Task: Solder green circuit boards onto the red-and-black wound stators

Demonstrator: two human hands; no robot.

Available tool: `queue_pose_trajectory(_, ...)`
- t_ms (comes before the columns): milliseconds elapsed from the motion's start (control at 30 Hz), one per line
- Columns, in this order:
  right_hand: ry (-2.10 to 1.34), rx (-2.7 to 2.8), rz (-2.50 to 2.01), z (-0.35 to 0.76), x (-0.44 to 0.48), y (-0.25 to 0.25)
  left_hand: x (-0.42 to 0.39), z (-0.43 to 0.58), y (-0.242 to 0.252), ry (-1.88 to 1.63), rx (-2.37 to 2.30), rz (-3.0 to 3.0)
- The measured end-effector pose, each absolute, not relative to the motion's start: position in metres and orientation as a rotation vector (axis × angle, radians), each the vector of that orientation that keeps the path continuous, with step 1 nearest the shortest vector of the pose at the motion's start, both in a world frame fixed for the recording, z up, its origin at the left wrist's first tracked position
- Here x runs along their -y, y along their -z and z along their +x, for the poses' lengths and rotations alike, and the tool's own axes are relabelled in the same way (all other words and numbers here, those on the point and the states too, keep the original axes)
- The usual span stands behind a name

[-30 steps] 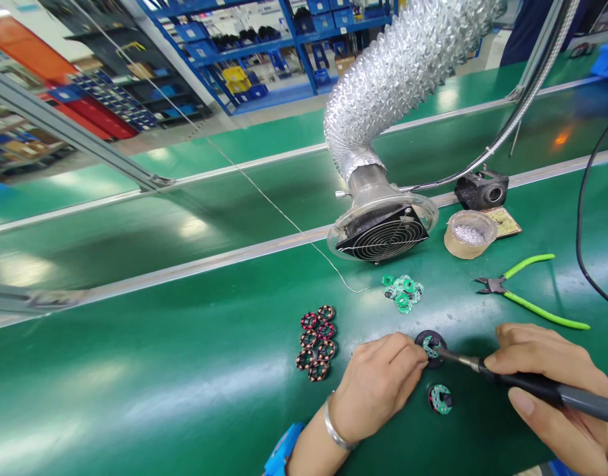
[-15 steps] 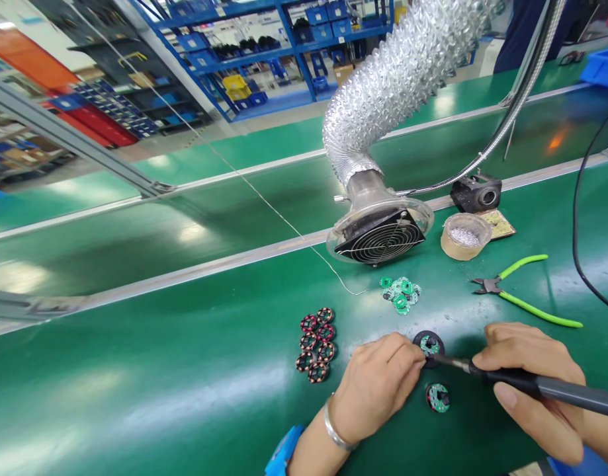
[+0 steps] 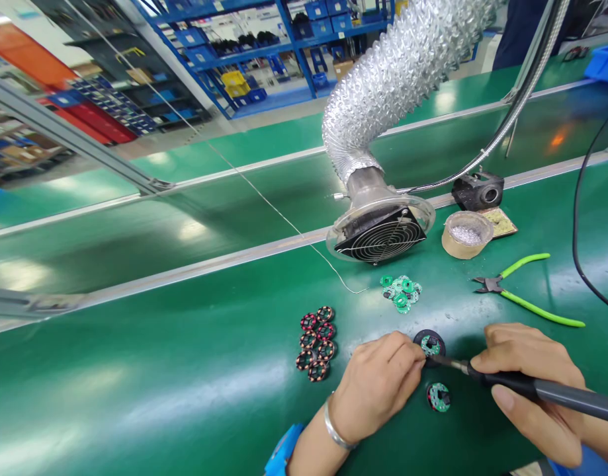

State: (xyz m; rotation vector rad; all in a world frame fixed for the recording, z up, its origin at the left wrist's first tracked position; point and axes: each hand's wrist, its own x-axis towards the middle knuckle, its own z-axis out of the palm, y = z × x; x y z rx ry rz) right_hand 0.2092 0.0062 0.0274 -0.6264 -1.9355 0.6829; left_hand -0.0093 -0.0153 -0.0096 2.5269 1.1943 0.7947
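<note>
— What has the right hand (image 3: 529,383) got?
— A soldering iron (image 3: 532,388), pinched between thumb and fingers. Its tip rests on the black disc (image 3: 429,345) with a green board in it, just left of that hand.
— And the left hand (image 3: 378,387)?
— Fingers pressed together, tips against the disc's rim. A small board (image 3: 438,397) lies between the hands.
— Farther out?
— Wound coils (image 3: 316,344) left of the left hand, loose green boards (image 3: 401,291) beyond the disc, cutters (image 3: 526,291) beyond the right hand, then the fume extractor (image 3: 380,231).
</note>
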Motion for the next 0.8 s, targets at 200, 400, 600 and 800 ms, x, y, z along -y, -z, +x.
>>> queue_pose_trajectory(200, -0.703, 1.912, -0.632, 0.2084, -0.0043, -0.0256, 0.0156, -0.0086, 0.009, -0.799, -1.201, 2.543)
queue_pose_trajectory(400, -0.699, 1.942, -0.627, 0.2091, -0.0057, -0.0291, 0.0147, -0.0089, 0.0093, -0.799, -1.195, 2.546)
queue_pose_trajectory(600, -0.699, 1.947, -0.599, 0.2083, -0.0052, -0.0271, 0.0148, -0.0087, 0.0107, -0.804, -1.2, 2.553)
queue_pose_trajectory(800, -0.714, 1.92, -0.599, 0.2077, -0.0017, -0.0235, 0.0151, -0.0081, 0.0113, -0.8, -1.206, 2.556)
